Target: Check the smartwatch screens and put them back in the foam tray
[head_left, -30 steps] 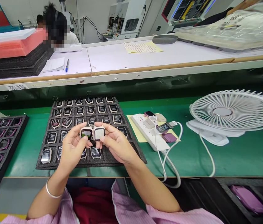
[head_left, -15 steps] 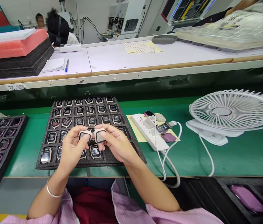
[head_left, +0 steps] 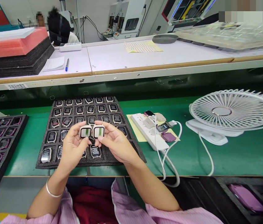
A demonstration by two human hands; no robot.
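Observation:
My left hand (head_left: 73,149) grips a small beige smartwatch body (head_left: 85,132), its lit screen showing white and green. My right hand (head_left: 116,143) grips a second, matching watch body (head_left: 99,131) right beside the first, screen also lit. Both are held side by side, facing me, just above a black foam tray (head_left: 131,146) with several watch bodies seated in its pockets. A silver bangle sits on my left wrist.
A second foam tray (head_left: 16,137) with purple-tinted watches lies at the left. A white power strip (head_left: 148,132) with chargers, a few loose watches and cables lies right of the tray. A white desk fan (head_left: 231,112) stands at the right. A person sits beyond the far bench.
Both watches have been tilted back up to face me after dipping forward, and their screens now show white and green bands. My hands stayed over the tray.

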